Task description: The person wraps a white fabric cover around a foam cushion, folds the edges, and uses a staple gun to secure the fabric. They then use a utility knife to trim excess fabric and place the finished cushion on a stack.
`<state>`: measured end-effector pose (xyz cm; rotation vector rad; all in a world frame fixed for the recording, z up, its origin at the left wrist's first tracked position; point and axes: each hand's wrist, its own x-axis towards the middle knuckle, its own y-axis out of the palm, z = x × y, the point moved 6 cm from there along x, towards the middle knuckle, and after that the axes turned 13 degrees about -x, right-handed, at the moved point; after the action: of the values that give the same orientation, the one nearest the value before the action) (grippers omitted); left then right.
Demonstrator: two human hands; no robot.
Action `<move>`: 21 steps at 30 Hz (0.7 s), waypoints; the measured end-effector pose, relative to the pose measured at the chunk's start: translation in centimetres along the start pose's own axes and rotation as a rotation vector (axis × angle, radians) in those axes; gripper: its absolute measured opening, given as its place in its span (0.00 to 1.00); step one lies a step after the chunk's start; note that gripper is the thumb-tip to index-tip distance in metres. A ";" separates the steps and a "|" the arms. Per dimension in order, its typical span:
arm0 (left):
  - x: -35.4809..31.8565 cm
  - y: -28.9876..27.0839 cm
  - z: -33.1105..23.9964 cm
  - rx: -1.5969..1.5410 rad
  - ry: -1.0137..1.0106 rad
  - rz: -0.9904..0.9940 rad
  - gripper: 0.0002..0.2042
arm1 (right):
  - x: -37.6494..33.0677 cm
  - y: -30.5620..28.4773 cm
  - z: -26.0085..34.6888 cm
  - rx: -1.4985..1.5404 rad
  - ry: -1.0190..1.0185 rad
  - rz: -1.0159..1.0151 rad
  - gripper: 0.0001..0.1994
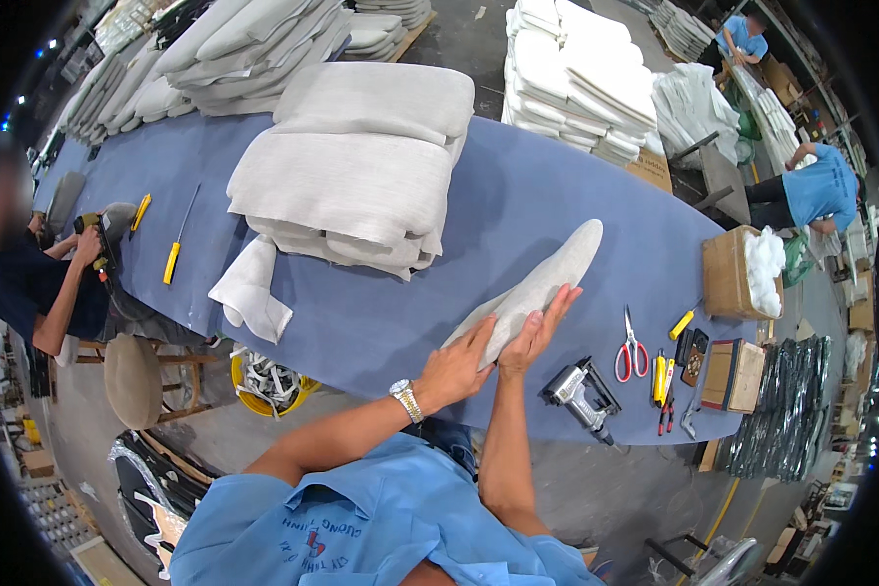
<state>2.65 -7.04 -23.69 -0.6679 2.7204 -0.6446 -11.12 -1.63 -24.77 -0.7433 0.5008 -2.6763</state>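
Grey fabric covers the long, narrow cushion piece [542, 283], which is held tilted on the blue worktable [381, 322], its near end between the two hands and its far end pointing up and away from the fingertips. The left hand [456, 366] is cupped against the near end, fingers together and curled onto the underside, a metal wristwatch [405, 399] worn just behind it. The right hand [537, 330] is laid flat along the cushion's side, fingers [560, 301] stretched out and slightly spread, pressed onto the fabric.

Just to the right of the right hand's fingers, a pneumatic staple gun [578, 391] is seen lying on the table edge. Further right of it, red-handled scissors [632, 350], a couple of yellow-handled tools [682, 324] and red pliers [666, 410] are laid out, with a small wooden box [732, 373] beside them. A cardboard box of white stuffing [742, 273] is parked beyond those.

Up past the fingertips, a stack of grey upholstered cushions [356, 166] is piled on the table, a loose fabric piece [249, 293] hanging off near it. Well to the left, a yellow-handled screwdriver [176, 249] is lying on the blue surface, and another person's hand [88, 244] is seen at that end. White foam pads [576, 78] are stacked behind the table.
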 end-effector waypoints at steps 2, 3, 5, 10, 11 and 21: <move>0.0 -0.1 0.1 0.039 -0.033 0.000 0.45 | -0.2 0.4 -1.3 0.005 0.026 0.010 0.32; 0.5 -0.4 0.0 0.075 -0.029 -0.013 0.45 | 0.0 0.9 -2.5 0.124 0.080 -0.009 0.33; 1.2 -0.3 0.1 0.141 -0.020 -0.021 0.46 | -0.4 2.2 -5.5 0.349 0.196 -0.053 0.33; 1.4 0.6 -0.5 0.015 0.073 -0.005 0.48 | -1.8 3.2 -9.1 0.515 0.330 -0.062 0.34; 1.3 1.3 -1.3 -0.017 0.165 0.010 0.48 | -2.4 2.2 -10.0 0.407 0.299 -0.120 0.34; -4.7 4.0 12.4 -0.701 -0.554 -0.161 0.24 | -8.5 -12.2 -13.4 0.488 1.055 0.090 0.34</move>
<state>9.53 -5.99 -35.63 -1.0339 2.3233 0.4544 -14.01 15.77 -34.25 0.8455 0.0593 -2.7215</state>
